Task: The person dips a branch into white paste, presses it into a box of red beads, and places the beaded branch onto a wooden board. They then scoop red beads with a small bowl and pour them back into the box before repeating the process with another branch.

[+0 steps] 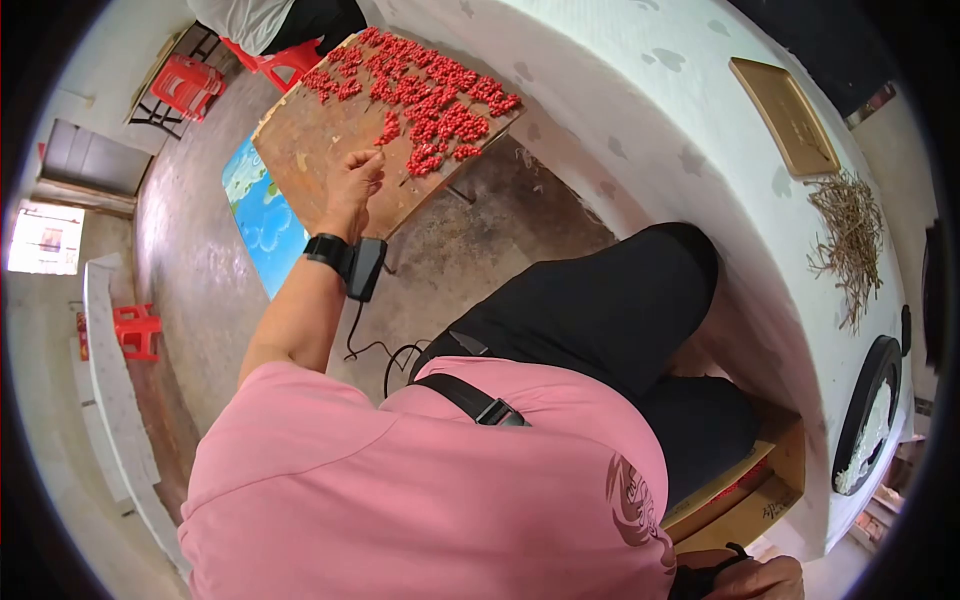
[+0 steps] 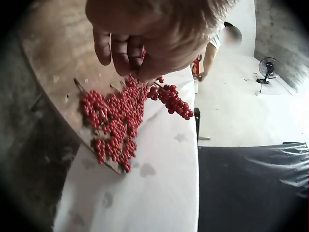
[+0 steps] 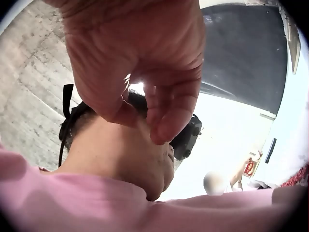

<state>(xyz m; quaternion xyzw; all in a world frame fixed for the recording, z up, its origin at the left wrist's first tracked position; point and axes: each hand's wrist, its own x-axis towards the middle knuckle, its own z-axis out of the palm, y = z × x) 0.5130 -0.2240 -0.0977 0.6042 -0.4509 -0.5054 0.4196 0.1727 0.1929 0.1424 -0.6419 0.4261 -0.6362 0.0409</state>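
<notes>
My left hand [image 1: 355,185] reaches over the brown table, its fingers curled. In the left wrist view the left hand [image 2: 154,38] pinches the stem of a sprig of red berries [image 2: 173,100], which sticks out past the fingertips. The same sprig [image 1: 389,127] shows just beyond the fingers in the head view. Many more red berry sprigs [image 1: 430,100] lie spread on the table's far and right part. My right hand [image 1: 762,580] is low at my side, partly cut off by the frame. Its loosely bent fingers [image 3: 169,121] show no thing between them.
The wooden table [image 1: 300,150] stands by a white curved counter [image 1: 640,110]. On the counter lie a tan tray [image 1: 785,115] and a heap of thin twigs [image 1: 848,240]. A cardboard box [image 1: 785,470] sits below my leg. Another person sits beyond the table, near red stools [image 1: 187,88].
</notes>
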